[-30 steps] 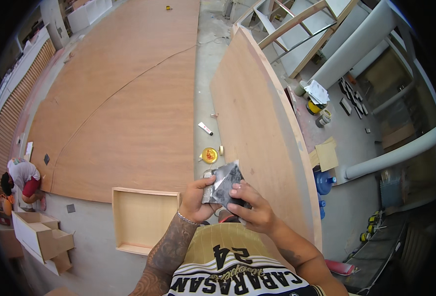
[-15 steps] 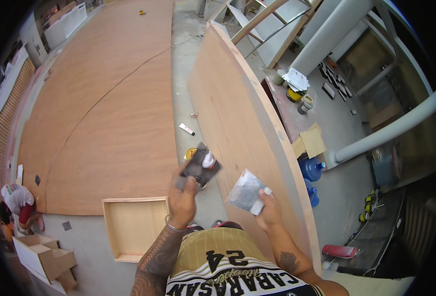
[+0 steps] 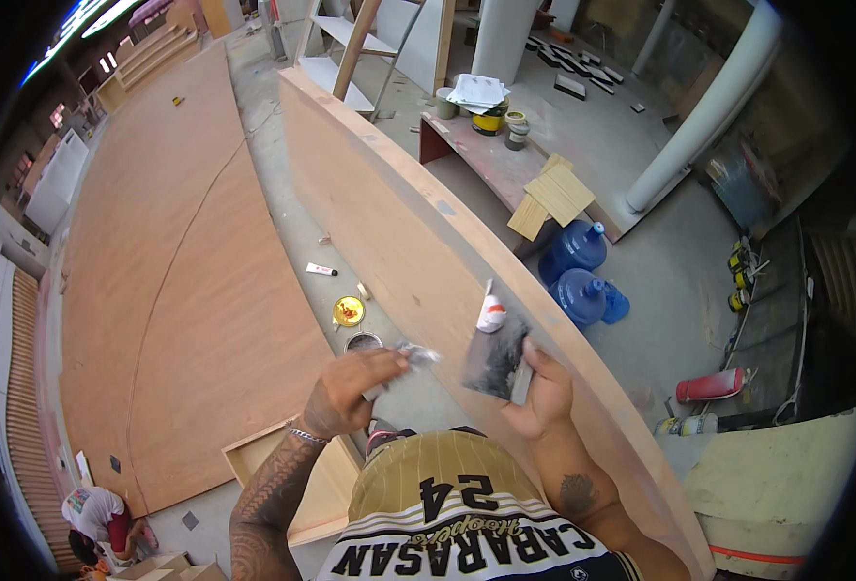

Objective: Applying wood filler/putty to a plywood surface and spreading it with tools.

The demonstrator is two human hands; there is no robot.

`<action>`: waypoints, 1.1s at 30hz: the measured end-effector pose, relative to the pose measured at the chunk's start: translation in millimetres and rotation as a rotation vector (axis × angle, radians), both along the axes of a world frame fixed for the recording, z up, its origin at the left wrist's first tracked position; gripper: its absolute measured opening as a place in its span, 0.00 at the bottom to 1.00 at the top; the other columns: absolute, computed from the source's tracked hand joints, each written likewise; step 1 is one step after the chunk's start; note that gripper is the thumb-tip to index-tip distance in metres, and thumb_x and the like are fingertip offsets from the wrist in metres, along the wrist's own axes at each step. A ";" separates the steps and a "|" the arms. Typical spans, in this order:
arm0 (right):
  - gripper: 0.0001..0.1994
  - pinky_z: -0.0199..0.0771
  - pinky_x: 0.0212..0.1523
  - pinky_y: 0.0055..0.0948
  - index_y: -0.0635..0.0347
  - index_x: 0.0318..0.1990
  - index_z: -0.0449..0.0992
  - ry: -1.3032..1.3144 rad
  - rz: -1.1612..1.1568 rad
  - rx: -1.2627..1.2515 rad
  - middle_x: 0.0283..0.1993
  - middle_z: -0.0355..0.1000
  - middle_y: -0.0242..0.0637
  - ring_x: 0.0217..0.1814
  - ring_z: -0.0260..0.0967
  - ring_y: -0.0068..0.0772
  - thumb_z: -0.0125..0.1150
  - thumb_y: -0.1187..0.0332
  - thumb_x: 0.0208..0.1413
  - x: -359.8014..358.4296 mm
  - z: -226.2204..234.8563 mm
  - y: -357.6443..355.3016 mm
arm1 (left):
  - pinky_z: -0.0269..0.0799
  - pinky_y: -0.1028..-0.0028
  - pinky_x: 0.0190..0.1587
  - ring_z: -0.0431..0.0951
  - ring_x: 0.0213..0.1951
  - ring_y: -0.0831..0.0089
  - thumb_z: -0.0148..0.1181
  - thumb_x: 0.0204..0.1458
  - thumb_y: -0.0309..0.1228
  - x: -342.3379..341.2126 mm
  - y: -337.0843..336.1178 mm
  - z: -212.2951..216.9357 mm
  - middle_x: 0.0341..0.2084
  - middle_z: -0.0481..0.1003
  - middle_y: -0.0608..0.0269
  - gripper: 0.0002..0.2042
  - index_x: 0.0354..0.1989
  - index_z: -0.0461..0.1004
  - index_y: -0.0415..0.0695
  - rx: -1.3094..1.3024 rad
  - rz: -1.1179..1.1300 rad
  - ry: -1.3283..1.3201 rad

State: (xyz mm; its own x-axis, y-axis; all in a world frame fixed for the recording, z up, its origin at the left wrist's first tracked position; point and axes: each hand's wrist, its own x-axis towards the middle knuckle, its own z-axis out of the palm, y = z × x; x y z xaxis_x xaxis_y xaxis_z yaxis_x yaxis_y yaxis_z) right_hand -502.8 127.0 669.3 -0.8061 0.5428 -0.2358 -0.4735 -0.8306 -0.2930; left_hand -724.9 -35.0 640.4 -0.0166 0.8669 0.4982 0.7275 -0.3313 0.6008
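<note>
My left hand (image 3: pixel 346 389) is closed on a shiny metal scraper (image 3: pixel 418 356), smeared by motion and partly hidden under my fingers. In my right hand (image 3: pixel 549 395) a dark, flat putty plate (image 3: pixel 494 360) is held between thumb and fingers. A white dollop of putty (image 3: pixel 492 316) with an orange-red streak sits at its far edge. Both hands are in front of my body, with a gap between scraper and plate. Beneath and beyond them a long wooden panel (image 3: pixel 380 218) stands on edge, with grey filler patches along its top.
On the floor are a white tube (image 3: pixel 321 269), a yellow-rimmed lid (image 3: pixel 349 311), an open can (image 3: pixel 363 342) and a shallow wooden box (image 3: pixel 317 523). A large plywood sheet (image 3: pixel 167 320) lies left. Blue water jugs (image 3: pixel 580 296) stand right. Another person (image 3: pixel 99 513) crouches at lower left.
The putty dollop and dark plate, before at my left hand, are now at my right; the shiny scraper is at my left. The view has turned right.
</note>
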 end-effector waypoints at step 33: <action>0.16 0.63 0.60 0.41 0.51 0.49 0.76 -0.581 0.235 2.543 0.54 0.72 0.32 0.57 0.67 0.39 0.53 0.69 0.51 104.3 -12.2 -1.4 | 0.74 0.72 0.40 0.77 0.37 0.73 0.51 0.58 0.29 145.2 21.6 -58.1 0.36 0.75 0.59 0.12 0.47 0.69 0.36 -0.323 0.291 -1.558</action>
